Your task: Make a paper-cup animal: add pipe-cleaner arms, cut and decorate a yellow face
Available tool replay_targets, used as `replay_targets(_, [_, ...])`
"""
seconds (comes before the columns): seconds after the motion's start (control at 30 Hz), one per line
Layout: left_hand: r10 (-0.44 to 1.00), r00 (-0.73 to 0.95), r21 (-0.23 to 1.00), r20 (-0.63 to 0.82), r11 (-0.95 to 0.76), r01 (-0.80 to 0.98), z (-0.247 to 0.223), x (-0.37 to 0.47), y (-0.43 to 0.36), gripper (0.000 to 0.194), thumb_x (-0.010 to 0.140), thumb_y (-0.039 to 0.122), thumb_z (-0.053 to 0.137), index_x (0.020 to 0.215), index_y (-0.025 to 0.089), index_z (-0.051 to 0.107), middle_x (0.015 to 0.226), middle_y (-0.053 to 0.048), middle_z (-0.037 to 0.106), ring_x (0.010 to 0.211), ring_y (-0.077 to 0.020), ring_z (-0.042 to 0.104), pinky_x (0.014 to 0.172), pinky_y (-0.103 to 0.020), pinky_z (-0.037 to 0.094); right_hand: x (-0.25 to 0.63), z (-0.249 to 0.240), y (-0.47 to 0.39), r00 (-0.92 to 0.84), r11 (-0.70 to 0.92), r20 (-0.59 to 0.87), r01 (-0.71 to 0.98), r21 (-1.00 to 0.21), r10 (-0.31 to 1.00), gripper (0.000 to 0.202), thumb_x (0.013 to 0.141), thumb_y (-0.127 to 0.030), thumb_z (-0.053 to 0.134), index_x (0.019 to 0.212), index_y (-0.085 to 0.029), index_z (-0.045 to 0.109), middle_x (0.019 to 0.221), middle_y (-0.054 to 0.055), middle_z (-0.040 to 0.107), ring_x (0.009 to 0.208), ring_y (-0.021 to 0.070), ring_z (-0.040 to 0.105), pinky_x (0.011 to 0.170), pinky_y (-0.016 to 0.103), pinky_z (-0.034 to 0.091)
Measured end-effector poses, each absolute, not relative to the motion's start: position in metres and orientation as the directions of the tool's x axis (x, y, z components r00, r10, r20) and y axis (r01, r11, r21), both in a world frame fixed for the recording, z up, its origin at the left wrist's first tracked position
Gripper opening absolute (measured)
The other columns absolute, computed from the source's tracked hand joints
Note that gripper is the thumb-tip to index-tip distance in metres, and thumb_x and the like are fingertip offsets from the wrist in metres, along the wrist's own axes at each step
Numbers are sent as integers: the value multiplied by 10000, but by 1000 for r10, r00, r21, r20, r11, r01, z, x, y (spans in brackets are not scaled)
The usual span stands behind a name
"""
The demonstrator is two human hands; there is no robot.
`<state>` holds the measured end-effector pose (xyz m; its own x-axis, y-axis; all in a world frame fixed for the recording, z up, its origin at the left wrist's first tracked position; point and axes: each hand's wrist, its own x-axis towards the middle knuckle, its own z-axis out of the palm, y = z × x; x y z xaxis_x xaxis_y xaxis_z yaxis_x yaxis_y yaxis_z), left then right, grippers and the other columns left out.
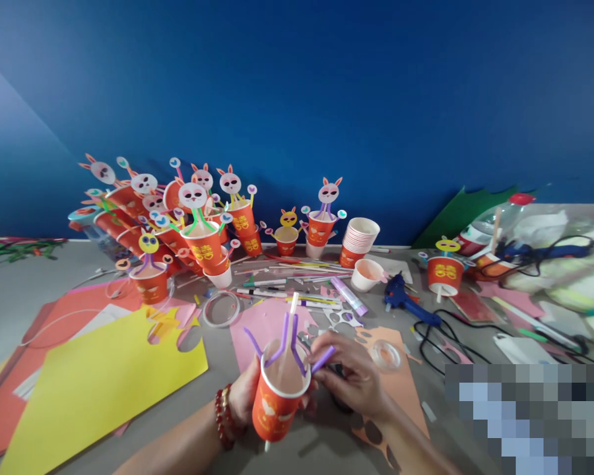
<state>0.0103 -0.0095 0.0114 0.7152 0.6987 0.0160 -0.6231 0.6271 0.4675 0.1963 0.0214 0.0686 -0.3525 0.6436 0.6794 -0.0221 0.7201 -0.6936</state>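
Note:
An orange-red paper cup [276, 409] is held in the lower middle, tilted slightly. My left hand [246, 394] is wrapped round its left side, with red beads at the wrist. Out of the cup rise a white stick [294, 305] and bent purple strips; one strip end sticks out over the left rim. On the right, a purple strip [323, 359] pokes out past the rim, pinched between the thumb and fingers of my right hand [344, 373]. The white stick's lower tip shows below the cup's base.
Finished cups with rabbit faces [200, 247] crowd the back left. Stacked white cups [360, 236], a blue glue gun [408, 300] and its black cord lie right of centre. Yellow paper [109, 382] covers the left; peach paper [400, 382] lies beside my right hand.

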Motion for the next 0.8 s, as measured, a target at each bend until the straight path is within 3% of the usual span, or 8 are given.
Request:
replay_targets(0.43, [701, 713, 419, -32, 657, -627, 3, 7, -10, 656, 767, 705, 641, 995, 95, 726, 862, -109, 727, 821, -249, 660, 856, -408, 439, 200, 71, 23, -367, 602, 588, -89, -793, 721, 182, 897, -375, 685, 950, -205, 726, 779, 67, 713, 753, 202, 671, 689, 324, 552])
replay_targets(0.67, [677, 735, 457, -23, 661, -595, -10, 1, -10, 763, 793, 778, 534, 1077, 94, 719, 931, -122, 742, 915, -286, 669, 870, -418, 447, 200, 69, 22, -331, 607, 610, -123, -785, 720, 83, 890, -293, 696, 885, -214, 721, 784, 61, 712, 735, 191, 667, 673, 317, 547])
replay_targets(0.8, [693, 721, 467, 3, 636, -614, -13, 2, -9, 733, 751, 760, 614, 1041, 96, 726, 882, -114, 742, 912, -282, 667, 876, -421, 455, 199, 71, 21, -325, 598, 599, -116, -793, 731, 106, 891, -309, 696, 853, -211, 713, 753, 58, 711, 718, 194, 666, 662, 321, 546])
